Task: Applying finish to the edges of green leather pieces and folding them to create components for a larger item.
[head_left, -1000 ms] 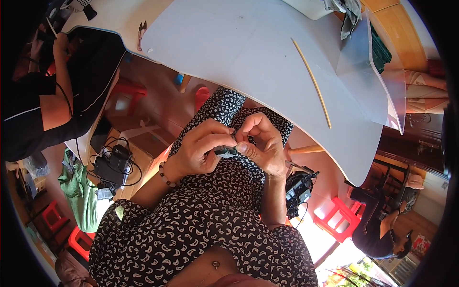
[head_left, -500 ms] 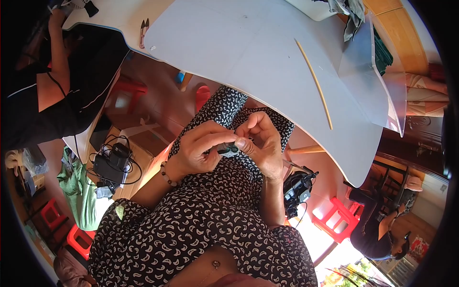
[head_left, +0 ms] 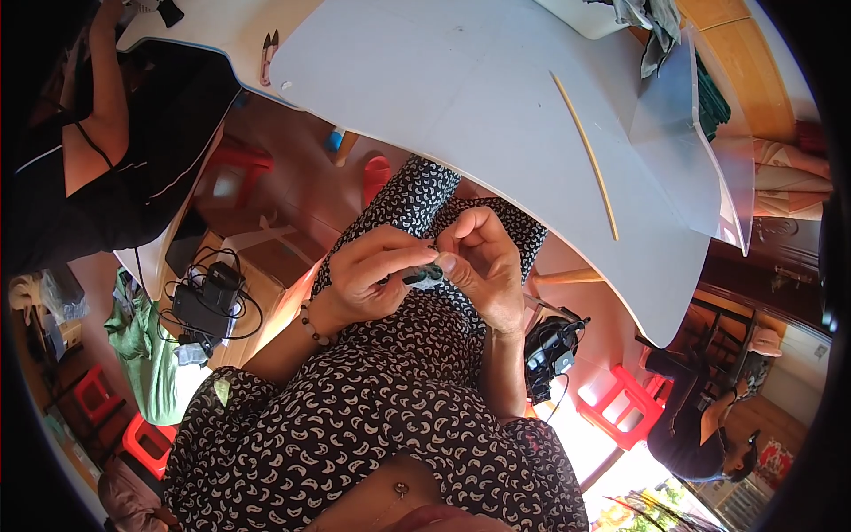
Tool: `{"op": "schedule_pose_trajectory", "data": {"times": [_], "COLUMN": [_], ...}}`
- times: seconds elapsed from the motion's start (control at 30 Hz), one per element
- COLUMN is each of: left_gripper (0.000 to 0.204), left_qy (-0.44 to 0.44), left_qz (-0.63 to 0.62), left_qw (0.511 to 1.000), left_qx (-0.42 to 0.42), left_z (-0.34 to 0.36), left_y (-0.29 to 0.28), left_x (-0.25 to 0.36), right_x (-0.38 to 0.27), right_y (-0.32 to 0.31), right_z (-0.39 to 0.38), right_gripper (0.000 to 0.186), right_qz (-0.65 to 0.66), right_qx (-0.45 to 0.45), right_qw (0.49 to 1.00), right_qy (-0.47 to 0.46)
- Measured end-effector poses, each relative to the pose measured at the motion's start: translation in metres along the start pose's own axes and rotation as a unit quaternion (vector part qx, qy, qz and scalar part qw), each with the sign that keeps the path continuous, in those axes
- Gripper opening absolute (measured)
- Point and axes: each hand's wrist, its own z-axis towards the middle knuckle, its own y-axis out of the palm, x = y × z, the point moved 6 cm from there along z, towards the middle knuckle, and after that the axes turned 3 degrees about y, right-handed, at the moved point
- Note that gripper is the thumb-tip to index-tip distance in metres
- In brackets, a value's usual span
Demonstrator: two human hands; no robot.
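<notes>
Left hand (head_left: pixel 372 273): thumb and fingers clamped on small dark-green item (head_left: pixel 424 277), details too small to tell | Right hand (head_left: pixel 487 282): thumb and finger pinched at item's edge | Item: between both hands, above patterned lap (head_left: pixel 425 332) | Counter (head_left: pixel 461 106): thin wooden stick (head_left: pixel 586 155) lying on it; snips (head_left: pixel 269 58) near its left edge

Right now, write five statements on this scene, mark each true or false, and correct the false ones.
1. The left hand and right hand meet at a small dark green item. True.
2. The right wrist wears a beaded bracelet. False: the dark-and-pale beaded bracelet is on the left.
3. A long, thin yellowish stick lies on the pale grey table. True.
4. The left hand holds snips. False: the small dark-bladed snips lie left of the stick.
5. A red plastic stool shows in the picture's right half. True.
</notes>
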Motion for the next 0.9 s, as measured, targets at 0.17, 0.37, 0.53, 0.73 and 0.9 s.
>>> {"op": "schedule_pose_trajectory", "data": {"times": [0.17,0.37,0.53,0.73,0.9], "left_gripper": [0.05,0.04,0.036,0.035,0.036], "left_qy": [-0.003,-0.019,-0.014,-0.018,-0.091], "left_qz": [-0.019,-0.028,-0.006,0.032,-0.019], "left_qw": [1.0,0.999,1.0,0.999,0.995], "left_qx": [0.011,0.0,-0.005,-0.01,0.034], "left_z": [0.001,0.001,-0.003,-0.007,-0.012], "left_y": [0.0,0.0,-0.003,-0.006,-0.004], "left_x": [-0.001,-0.004,-0.005,-0.007,-0.013], "right_x": [0.0,0.003,0.007,0.014,0.013], "right_y": [0.001,-0.001,-0.001,0.0,0.002], "right_z": [0.0,0.001,0.003,0.005,0.006], "right_gripper": [0.028,0.028,0.026,0.022,0.021], "right_qz": [-0.004,-0.021,-0.02,-0.016,-0.024], "right_qx": [0.004,0.002,0.009,0.008,0.013], "right_qw": [1.0,1.0,1.0,0.999,0.999], "right_qy": [0.002,0.006,0.017,0.031,0.024]}}
